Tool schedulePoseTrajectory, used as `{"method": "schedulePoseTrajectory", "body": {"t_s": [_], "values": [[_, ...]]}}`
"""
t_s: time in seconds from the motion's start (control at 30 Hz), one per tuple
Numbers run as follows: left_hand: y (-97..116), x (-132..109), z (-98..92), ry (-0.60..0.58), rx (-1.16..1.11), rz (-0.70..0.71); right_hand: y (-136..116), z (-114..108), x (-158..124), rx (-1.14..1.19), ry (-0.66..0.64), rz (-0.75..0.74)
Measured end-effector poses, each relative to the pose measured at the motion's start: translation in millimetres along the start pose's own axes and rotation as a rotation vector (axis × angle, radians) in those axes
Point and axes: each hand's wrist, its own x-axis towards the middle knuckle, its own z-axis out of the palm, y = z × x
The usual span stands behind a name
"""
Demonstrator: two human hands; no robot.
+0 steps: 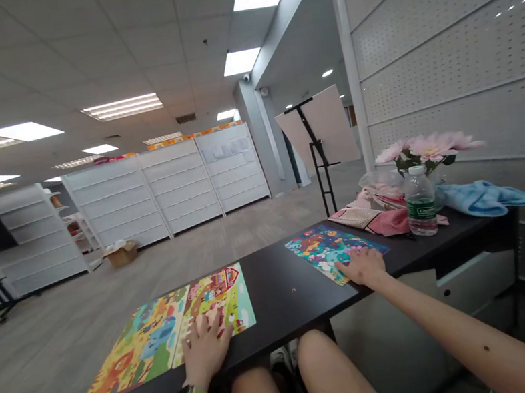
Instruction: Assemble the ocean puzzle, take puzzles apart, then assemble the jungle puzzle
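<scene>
My left hand point(207, 345), with a watch on a green band at the wrist, lies flat with fingers spread on a colourful picture sheet point(155, 337). That sheet looks like two bright cartoon panels side by side, with a red badge in its far right corner. Over on the right, my right hand point(364, 267) rests with its fingers apart on the near edge of a smaller, blue cartoon picture sheet point(319, 247). Both sheets lie on a dark desk point(273, 289). Neither hand grasps anything.
At the desk's right end stand a water bottle point(420, 202) with a green label, pink flowers point(429, 148), pink cloths point(372, 218) and a blue cloth point(483, 197). Behind are an easel with a white board point(319, 129), white shelves point(179, 184) and a cardboard box point(121, 254).
</scene>
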Motion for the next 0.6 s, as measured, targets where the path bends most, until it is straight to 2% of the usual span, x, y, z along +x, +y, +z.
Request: {"method": "schedulePoseTrajectory", "body": {"t_s": [0.1,0.17,0.37,0.43,0.5,0.6], "values": [[11.9,-2.1,4.1,-0.035,0.026,-0.027,-8.8,-3.9,-0.1,0.014,-0.011,-0.095],[32.0,-3.2,5.1,-0.048,0.025,-0.023,-22.1,-2.5,-3.6,0.022,-0.055,-0.165],[128.1,-10.5,11.0,-0.066,-0.008,0.081,-95.4,20.3,-37.6,0.042,-0.133,-0.247],[149.5,-13.2,12.6,-0.061,-0.008,0.077,-111.0,25.4,-47.0,0.049,-0.137,-0.264],[156.8,-13.3,12.9,-0.072,-0.016,0.079,-116.9,26.9,-51.8,0.051,-0.135,-0.28],[142.9,-5.1,9.9,-0.102,-0.049,0.095,-116.7,26.8,-52.3,0.043,-0.131,-0.301]]}}
